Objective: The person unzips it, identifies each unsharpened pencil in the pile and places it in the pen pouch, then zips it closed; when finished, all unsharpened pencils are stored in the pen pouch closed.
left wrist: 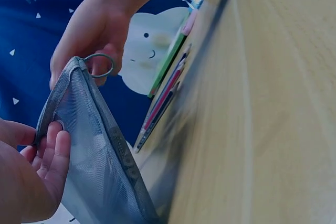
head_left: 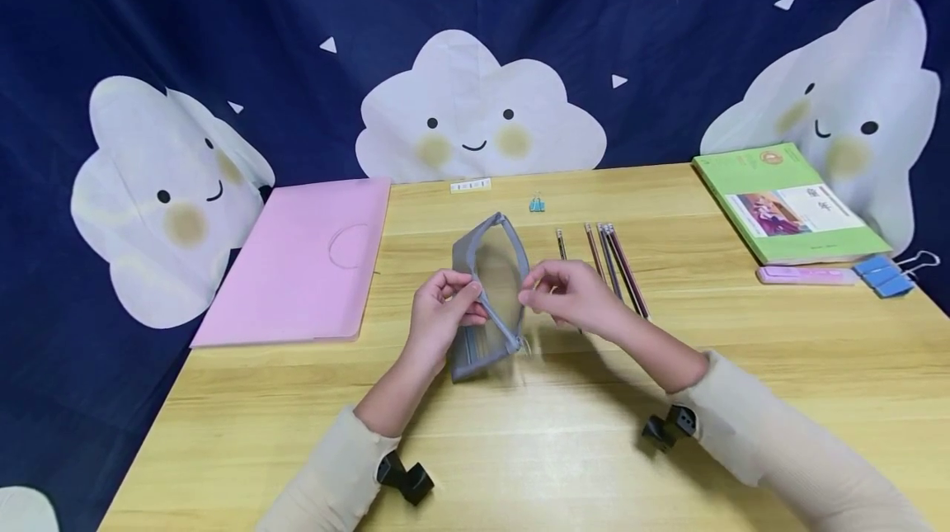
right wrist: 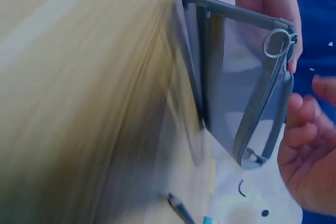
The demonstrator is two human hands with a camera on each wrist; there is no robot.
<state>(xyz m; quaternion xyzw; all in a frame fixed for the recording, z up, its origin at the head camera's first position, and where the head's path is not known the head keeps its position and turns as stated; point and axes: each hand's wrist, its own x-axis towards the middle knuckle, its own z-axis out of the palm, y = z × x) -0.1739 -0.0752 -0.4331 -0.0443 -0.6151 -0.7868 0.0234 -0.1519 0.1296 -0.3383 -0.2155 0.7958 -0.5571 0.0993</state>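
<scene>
A grey mesh zipper pouch (head_left: 463,256) stands on its side over the table, its zipped mouth spread wide. My left hand (head_left: 445,313) pinches the near left rim of that mouth between thumb and fingers, as the left wrist view also shows on the mesh (left wrist: 92,156). Close to the opposite rim is my right hand (head_left: 567,293), fingers loosely bent. In the right wrist view a gap shows between the right thumb and fingers (right wrist: 302,135), with nothing held. A metal ring (right wrist: 265,50) hangs at the zipper's end. Several pencils (head_left: 629,276) lie just behind the right hand.
On the left lies a pink folder (head_left: 297,260). At the back are a small white strip (head_left: 471,185) and a small blue binder clip (head_left: 537,204). A green book (head_left: 787,210), a pink pen-like case (head_left: 805,275) and a large blue binder clip (head_left: 883,275) sit at the right.
</scene>
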